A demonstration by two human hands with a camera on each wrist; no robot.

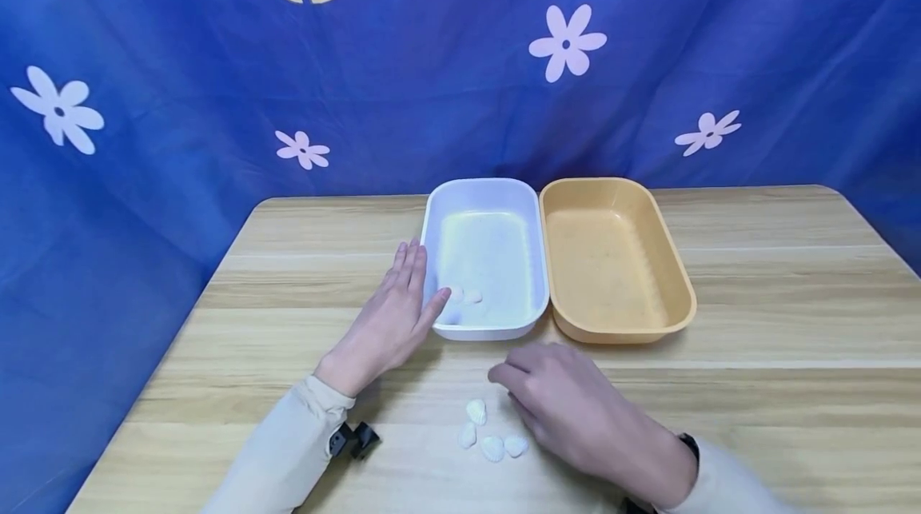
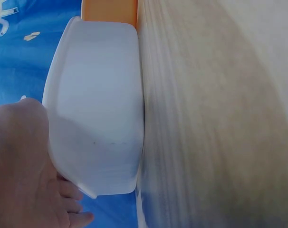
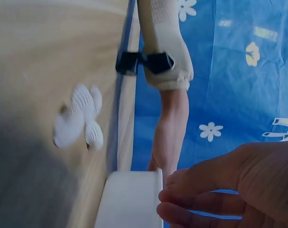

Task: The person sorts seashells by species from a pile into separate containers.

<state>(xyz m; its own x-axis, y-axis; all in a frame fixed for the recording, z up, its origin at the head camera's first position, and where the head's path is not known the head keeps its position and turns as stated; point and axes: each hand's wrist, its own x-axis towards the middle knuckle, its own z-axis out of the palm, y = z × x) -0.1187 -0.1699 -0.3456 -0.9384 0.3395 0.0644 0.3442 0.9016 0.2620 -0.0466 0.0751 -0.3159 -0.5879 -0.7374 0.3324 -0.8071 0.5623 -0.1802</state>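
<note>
My left hand (image 1: 392, 314) lies along the left side of a white plastic tray (image 1: 435, 218), fingers straight and thumb over the rim. In the left wrist view the thumb (image 2: 20, 137) is against the tray's edge. My right hand (image 1: 568, 410) hovers over the table just in front of the trays, blurred by motion. Its fingers are loosely bent, thumb and fingertips close together in the right wrist view; I see nothing between them. Several white ribbed seashells (image 1: 492, 448) lie on the table beside it. A few pale seashells (image 1: 472, 296) sit at the white tray's near left.
An orange-yellow tray (image 1: 679, 290) stands against the white one's right side. Both rest on a wood-grain table (image 1: 777, 386). Behind hangs a blue cloth (image 1: 432, 58) with flower prints. A black wrist device (image 1: 354, 440) sits on the left sleeve.
</note>
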